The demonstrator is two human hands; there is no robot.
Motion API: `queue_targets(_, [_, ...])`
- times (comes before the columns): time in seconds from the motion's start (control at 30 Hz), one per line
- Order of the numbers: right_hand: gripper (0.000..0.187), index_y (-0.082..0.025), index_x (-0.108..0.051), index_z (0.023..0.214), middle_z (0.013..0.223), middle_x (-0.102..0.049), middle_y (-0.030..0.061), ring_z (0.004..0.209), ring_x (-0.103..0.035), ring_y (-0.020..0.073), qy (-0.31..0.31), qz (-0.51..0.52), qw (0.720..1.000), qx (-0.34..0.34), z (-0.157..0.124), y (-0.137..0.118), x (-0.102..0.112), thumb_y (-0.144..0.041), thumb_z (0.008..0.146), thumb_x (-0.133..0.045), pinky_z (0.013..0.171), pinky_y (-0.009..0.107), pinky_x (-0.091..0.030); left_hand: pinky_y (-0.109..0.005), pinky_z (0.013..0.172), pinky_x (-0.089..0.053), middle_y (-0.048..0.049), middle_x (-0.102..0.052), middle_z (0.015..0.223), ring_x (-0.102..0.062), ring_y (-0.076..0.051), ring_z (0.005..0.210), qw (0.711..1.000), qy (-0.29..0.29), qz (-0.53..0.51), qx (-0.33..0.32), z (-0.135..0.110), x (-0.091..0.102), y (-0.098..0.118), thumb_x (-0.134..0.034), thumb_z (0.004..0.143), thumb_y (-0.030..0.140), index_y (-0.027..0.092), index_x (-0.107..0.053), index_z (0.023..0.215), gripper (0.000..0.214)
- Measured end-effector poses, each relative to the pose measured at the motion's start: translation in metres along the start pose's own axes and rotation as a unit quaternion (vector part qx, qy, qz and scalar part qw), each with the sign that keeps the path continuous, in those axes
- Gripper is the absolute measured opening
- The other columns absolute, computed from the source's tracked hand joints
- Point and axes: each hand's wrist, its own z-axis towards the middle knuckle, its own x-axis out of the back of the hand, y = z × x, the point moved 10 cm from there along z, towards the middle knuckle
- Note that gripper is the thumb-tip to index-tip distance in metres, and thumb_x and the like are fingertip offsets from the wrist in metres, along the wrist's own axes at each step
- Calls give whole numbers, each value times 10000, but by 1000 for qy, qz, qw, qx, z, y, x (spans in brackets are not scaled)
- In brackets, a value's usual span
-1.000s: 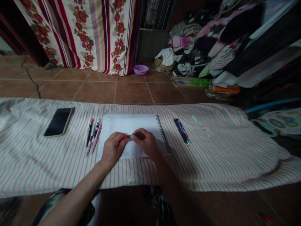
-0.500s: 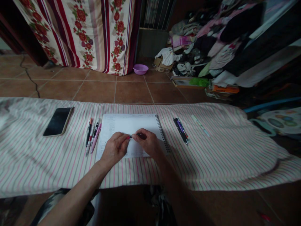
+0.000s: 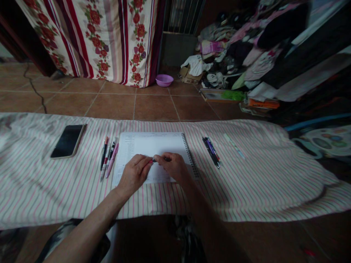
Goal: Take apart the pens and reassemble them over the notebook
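Over a spiral notebook (image 3: 159,142), both hands hold a slim dark pen (image 3: 155,160) with a reddish end. My left hand (image 3: 135,168) pinches the reddish end; my right hand (image 3: 174,165) is closed around the dark part. Much of the pen is hidden by the fingers. Left of the notebook lies a group of pens (image 3: 109,159), one of them pink. To its right are several dark and purple pens (image 3: 211,152), and farther right a pale pen-like stick (image 3: 234,146).
A smartphone (image 3: 68,141) lies at the left on the striped cloth (image 3: 260,182) covering the table. Beyond, on the tiled floor, stand a purple basin (image 3: 164,80) and a heap of clothes (image 3: 233,47). A floral curtain (image 3: 109,40) hangs behind.
My hands have shifted only slightly at the pen, with the right fingers a little lower. The other things lie as before.
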Motion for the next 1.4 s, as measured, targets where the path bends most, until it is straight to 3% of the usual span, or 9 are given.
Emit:
queue_targets(0.23, [451,-186,-530,478,402,-479,-28,418,-452,97,-12,23,999,-38,-1,7,-3,-534,764,-508,450,214,-321,-294,707,-495,-65,-617,849,-566,-160,796,1000,-11,-20,-4,-2,-3,-2,-477,862,210,183,-592,1088,255])
queue_targets(0.5, [394,-185,-526,544,467,-513,-23,461,-482,101,-3,111,992,-57,-1,11,-7,-514,761,-529,484,225,-365,-285,729,-488,-50,-635,850,-585,-159,815,998,9,-31,60,1,1,-11,-481,852,217,205,-635,1036,241])
queue_targets(0.6, [303,-177,-597,775,572,-578,-16,510,-529,111,-4,234,968,-89,0,18,-14,-468,696,-617,504,231,-421,-275,714,-481,-46,-635,840,-591,-152,793,994,29,-43,99,1,6,-21,-473,856,232,201,-644,1012,233])
queue_targets(0.67, [361,-177,-598,909,634,-602,-15,554,-557,116,-1,309,945,-105,0,20,-17,-406,641,-676,522,234,-449,-266,688,-474,-42,-630,816,-589,-144,760,989,40,-58,130,1,9,-28,-473,857,244,191,-647,1000,231])
queue_targets(0.8, [352,-197,-624,949,713,-613,-18,633,-580,108,4,385,918,-98,1,14,-17,-320,627,-696,551,218,-464,-258,654,-457,-29,-620,779,-579,-133,714,983,25,-86,161,2,8,-34,-479,849,252,179,-652,972,224])
queue_targets(1.17, [209,-168,-643,797,607,-604,-20,552,-532,92,0,351,933,-75,1,7,-11,-311,647,-673,551,219,-456,-253,671,-445,-25,-614,793,-567,-132,735,979,-10,-112,167,0,-2,-33,-482,845,224,184,-648,981,218])
queue_targets(1.4, [242,-177,-565,699,536,-521,-35,503,-472,98,19,237,971,-30,1,5,-6,-416,703,-608,509,218,-393,-262,692,-459,-31,-618,807,-572,-141,759,985,-8,-100,140,1,0,-25,-478,851,230,190,-640,1002,225])
